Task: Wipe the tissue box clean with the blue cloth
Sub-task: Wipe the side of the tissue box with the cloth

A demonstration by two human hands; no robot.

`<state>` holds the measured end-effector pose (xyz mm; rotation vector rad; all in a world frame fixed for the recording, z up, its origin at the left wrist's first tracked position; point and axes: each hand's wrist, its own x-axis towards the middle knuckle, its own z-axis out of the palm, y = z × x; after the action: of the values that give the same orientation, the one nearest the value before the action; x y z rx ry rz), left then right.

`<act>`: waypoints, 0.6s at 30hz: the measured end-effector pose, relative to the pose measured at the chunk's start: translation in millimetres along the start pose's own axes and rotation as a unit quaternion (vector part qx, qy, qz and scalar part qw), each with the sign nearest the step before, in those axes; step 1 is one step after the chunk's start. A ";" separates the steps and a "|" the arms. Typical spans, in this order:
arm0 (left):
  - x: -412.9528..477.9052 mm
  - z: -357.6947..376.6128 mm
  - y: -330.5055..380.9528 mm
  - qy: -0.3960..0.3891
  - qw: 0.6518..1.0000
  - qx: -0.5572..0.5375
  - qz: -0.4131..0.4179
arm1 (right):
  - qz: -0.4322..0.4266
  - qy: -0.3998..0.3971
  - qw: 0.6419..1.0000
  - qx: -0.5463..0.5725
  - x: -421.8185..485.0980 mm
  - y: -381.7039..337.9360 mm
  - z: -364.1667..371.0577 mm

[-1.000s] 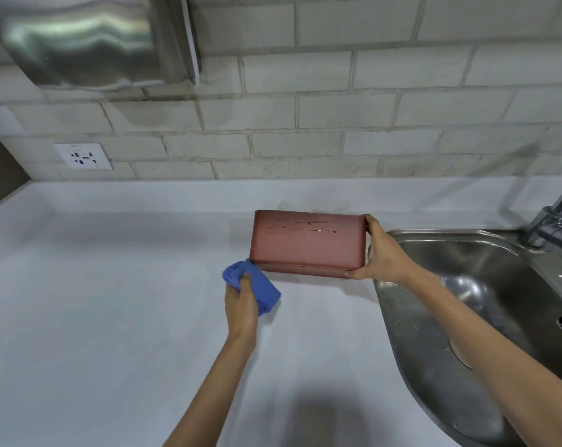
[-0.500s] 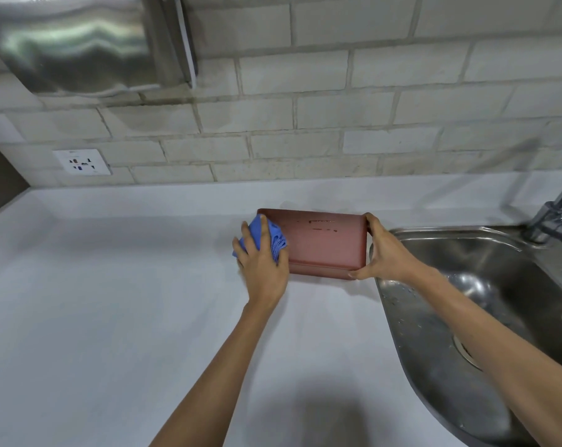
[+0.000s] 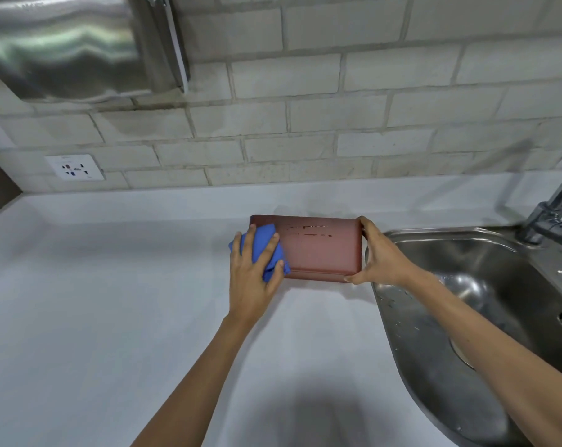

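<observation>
A reddish-brown tissue box (image 3: 321, 253) stands tilted on the white counter, its broad scuffed face turned toward me. My right hand (image 3: 379, 256) grips its right end, thumb on top and fingers underneath. My left hand (image 3: 253, 272) presses a bunched blue cloth (image 3: 270, 250) flat against the left part of that face, fingers spread over the cloth. The cloth hides the box's left end.
A steel sink (image 3: 486, 317) lies right beside the box on the right, with a tap (image 3: 550, 214) at its far corner. A brick wall with a socket (image 3: 76, 167) runs behind. A steel dispenser (image 3: 73, 43) hangs top left. The white counter (image 3: 95, 317) stretches to the left.
My left hand lifted the blue cloth from the counter below the box onto its left face, then slid it slightly right and down. My right hand kept holding the box.
</observation>
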<state>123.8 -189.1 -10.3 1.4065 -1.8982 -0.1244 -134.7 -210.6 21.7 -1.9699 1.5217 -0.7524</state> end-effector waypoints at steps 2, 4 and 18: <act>6.7 -2.9 4.8 -0.003 0.998 -0.032 -0.046 | 0.002 0.000 1.000 0.004 -0.2 0.1 0.4; 23.9 -5.0 13.8 0.006 0.993 -0.051 -0.104 | 0.000 0.000 1.000 0.004 -1.1 0.0 0.8; 37.0 -5.2 8.4 0.050 0.992 -0.037 -0.114 | 0.002 -0.005 1.000 -0.003 0.8 0.1 0.1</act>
<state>116.5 -215.6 16.3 1.5455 -1.6319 -0.2272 -134.5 -211.3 21.7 -1.9725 1.5222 -0.7356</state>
